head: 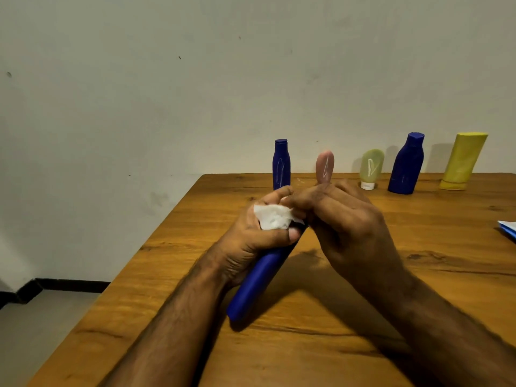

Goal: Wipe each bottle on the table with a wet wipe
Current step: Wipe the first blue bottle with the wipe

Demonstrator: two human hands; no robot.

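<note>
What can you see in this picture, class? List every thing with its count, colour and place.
Held bottle: one, blue, tilted, in the hands.
Wet wipe: one, white, in the left hand against the held bottle.
Standing blue bottles: two, slim and wider, far edge.
Pink tube: one, behind the hands.
Green tube: one, cap down.
Yellow tube: one, far right.
Table: one, brown wood.
Packet: one, blue-white, right edge.
Hands: left, right.

Left hand [251, 233] grips wet wipe [275, 217] against blue bottle [258, 283]; right hand [349, 222] curls at its top.
</note>
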